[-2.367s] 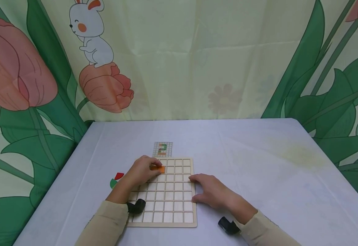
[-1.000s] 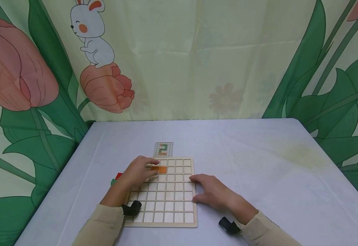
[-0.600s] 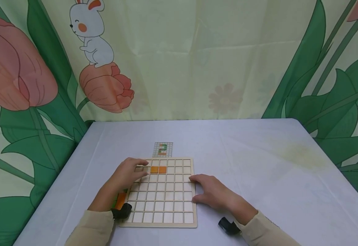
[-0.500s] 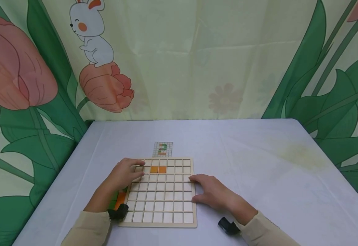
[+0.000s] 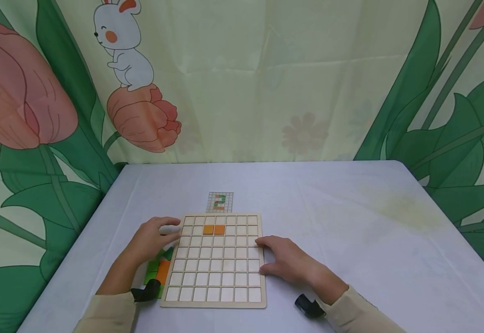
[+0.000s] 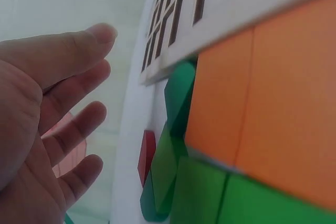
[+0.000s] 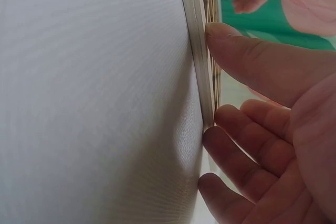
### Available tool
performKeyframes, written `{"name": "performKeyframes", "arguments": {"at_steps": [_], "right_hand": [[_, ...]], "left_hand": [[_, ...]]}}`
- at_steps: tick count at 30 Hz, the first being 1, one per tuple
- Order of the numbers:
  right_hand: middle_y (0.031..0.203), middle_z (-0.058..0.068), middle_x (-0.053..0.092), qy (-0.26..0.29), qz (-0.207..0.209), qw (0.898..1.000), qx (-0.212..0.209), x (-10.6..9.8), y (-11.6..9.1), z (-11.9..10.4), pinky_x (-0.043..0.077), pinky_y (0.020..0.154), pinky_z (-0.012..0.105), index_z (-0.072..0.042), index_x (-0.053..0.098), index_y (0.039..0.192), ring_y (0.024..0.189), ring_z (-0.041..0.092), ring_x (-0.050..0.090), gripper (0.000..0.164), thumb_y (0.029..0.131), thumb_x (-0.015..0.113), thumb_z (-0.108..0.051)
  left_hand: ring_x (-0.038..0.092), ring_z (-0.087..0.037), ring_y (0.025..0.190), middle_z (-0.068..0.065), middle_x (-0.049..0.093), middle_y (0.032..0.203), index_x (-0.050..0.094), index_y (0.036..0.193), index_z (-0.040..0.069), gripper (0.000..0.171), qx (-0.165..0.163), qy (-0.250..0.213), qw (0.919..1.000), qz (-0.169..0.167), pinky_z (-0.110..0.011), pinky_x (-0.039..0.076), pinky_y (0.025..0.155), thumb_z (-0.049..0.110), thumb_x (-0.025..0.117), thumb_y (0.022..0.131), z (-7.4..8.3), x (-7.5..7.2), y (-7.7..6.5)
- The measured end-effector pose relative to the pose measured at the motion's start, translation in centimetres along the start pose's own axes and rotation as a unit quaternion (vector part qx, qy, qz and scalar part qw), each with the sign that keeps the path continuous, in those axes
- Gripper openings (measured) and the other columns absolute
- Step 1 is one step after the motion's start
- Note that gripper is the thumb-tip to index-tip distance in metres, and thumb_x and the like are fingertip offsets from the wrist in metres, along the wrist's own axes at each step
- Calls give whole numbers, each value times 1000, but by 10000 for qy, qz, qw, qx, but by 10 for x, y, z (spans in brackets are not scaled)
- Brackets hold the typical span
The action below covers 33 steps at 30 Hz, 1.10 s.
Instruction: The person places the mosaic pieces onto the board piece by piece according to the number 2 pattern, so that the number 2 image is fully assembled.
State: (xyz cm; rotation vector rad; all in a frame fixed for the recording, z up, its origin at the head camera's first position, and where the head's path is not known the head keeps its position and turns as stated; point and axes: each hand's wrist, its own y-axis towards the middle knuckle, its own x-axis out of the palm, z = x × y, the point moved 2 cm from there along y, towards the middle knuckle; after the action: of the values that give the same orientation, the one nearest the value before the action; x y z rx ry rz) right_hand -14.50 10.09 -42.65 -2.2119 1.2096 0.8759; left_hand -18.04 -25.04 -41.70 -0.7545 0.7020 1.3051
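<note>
Head view: prob. early stage, w/ two orange tiles (image 5: 209, 230) set in gridded board (image 5: 214, 305), loose tiles (image 5: 152, 267) seen unplaced along its L edge. L hand (image 5: 148, 240) held empty, spread, just off that edge; board's R edge touched by wide-spread R hand (image 5: 287, 260).

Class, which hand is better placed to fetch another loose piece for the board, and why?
Probably the left hand: it is empty and beside the loose pieces, while the right hand touches the right edge of the board.

Head view looks forward and down; close-in wrist views share the gridded board (image 5: 216, 265).
</note>
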Motion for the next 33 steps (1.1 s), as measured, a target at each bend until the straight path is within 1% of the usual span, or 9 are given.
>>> {"name": "performKeyframes", "arguments": {"at_steps": [3, 7, 14, 21, 23, 26, 30, 33], "right_hand": [[137, 10, 57, -31, -6, 10000, 16, 0, 0, 0, 38, 109, 48, -1, 54, 139, 131, 28, 49, 63, 83, 80, -16], [137, 10, 57, -64, 3, 10000, 33, 0, 1, 1, 39, 109, 48, -1, 54, 139, 131, 28, 50, 63, 83, 80, -16], [137, 10, 57, -21, -12, 10000, 21, 1, 0, 0, 39, 109, 48, -1, 54, 139, 131, 28, 50, 63, 83, 80, -16], [137, 10, 57, -29, -14, 10000, -8, 0, 0, -1, 38, 108, 48, -1, 54, 139, 131, 28, 49, 63, 84, 80, -15], [137, 10, 57, -28, -20, 10000, 4, 0, 0, -1, 38, 109, 48, -1, 54, 139, 132, 28, 49, 63, 84, 80, -15], [137, 10, 57, -60, -25, 10000, 25, 0, 1, -1, 38, 109, 48, -1, 54, 139, 132, 28, 49, 63, 83, 80, -16], [138, 10, 57, -97, -31, 9999, 48, 0, 1, 0, 38, 109, 48, -1, 54, 139, 132, 28, 49, 64, 83, 80, -16], [138, 10, 57, -74, -36, 10000, 50, 1, 2, 0, 38, 109, 48, -1, 54, 139, 132, 29, 48, 64, 83, 80, -15]], "left_hand": [[46, -42, 131, -20, 52, 142, 64, 133, 11, 43, -235, -101, 9997, -55, -58, 46, 98, 27, 73, 94, -3, -2, -3], [45, -42, 132, -20, 52, 144, 62, 135, 12, 46, -387, -168, 9991, -82, -58, 47, 97, 29, 72, 94, -6, -3, -5], [41, -45, 134, -20, 54, 142, 62, 135, 10, 46, -406, -85, 9991, 11, -63, 42, 101, 28, 72, 94, -13, -10, -8], [44, -50, 127, -22, 55, 138, 63, 132, 7, 43, -533, 10, 9985, 127, -59, 49, 94, 24, 72, 93, -26, -16, -13], [44, -50, 127, -23, 55, 138, 62, 132, 6, 43, -573, -9, 9983, 137, -58, 49, 93, 21, 72, 93, -30, -17, -14], [44, -50, 127, -24, 55, 138, 61, 133, 4, 44, -540, 24, 9984, 151, -59, 47, 96, 19, 72, 93, -34, -16, -15], [45, -49, 128, -24, 57, 136, 61, 133, 2, 45, -462, 90, 9987, 179, -61, 44, 99, 19, 72, 93, -38, -15, -13], [46, -48, 127, -24, 58, 134, 61, 132, 1, 44, -452, 85, 9987, 196, -60, 44, 100, 17, 73, 92, -40, -12, -11]]}}
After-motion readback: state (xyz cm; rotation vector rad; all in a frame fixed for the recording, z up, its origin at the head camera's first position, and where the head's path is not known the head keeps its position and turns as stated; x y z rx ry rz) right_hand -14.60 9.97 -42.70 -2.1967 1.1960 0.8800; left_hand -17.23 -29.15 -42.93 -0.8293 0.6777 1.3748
